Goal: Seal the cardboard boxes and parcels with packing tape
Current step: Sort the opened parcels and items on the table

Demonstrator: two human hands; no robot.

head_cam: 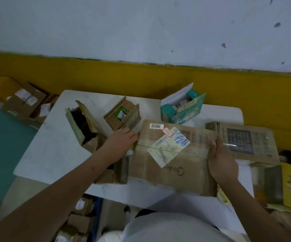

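Observation:
A large brown cardboard box [174, 165] with white shipping labels and blue writing lies on the white table [54, 145], its top flaps closed. My left hand [122, 142] presses flat against the box's left side, fingers straight. My right hand [222, 161] holds the box's right edge, thumb on top. A yellowish tape roll [222, 198] peeks out by the box's near right corner, mostly hidden.
Two open torn brown boxes [83, 124] [122, 116] stand at the table's back left. An open teal carton [181, 107] is behind the large box, and a printed brown box [242, 142] lies to its right. More parcels [24, 100] lie on the floor to the left.

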